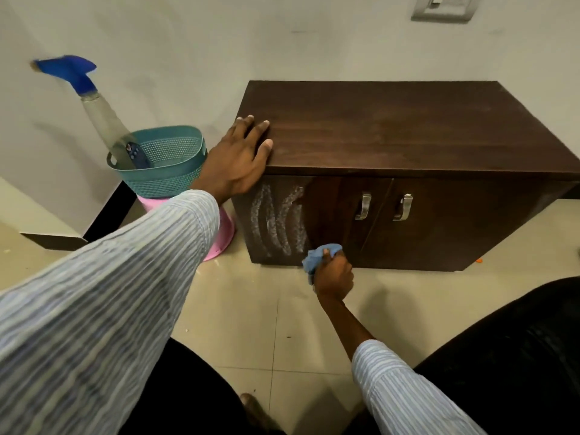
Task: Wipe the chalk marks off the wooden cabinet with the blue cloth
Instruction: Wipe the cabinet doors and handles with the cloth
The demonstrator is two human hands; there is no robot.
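Observation:
A low dark wooden cabinet stands against the wall, with two doors and metal handles. White chalk marks run in curved strokes down the left door. My right hand is shut on a bunched blue cloth, pressed at the lower edge of the left door, just right of the chalk. My left hand lies flat with fingers spread on the cabinet's top left corner.
A teal basket sits on a pink stool left of the cabinet, holding a blue-headed brush and a remote. Beige floor tiles lie in front. My dark-clad knees fill the bottom corners. A wall socket is above.

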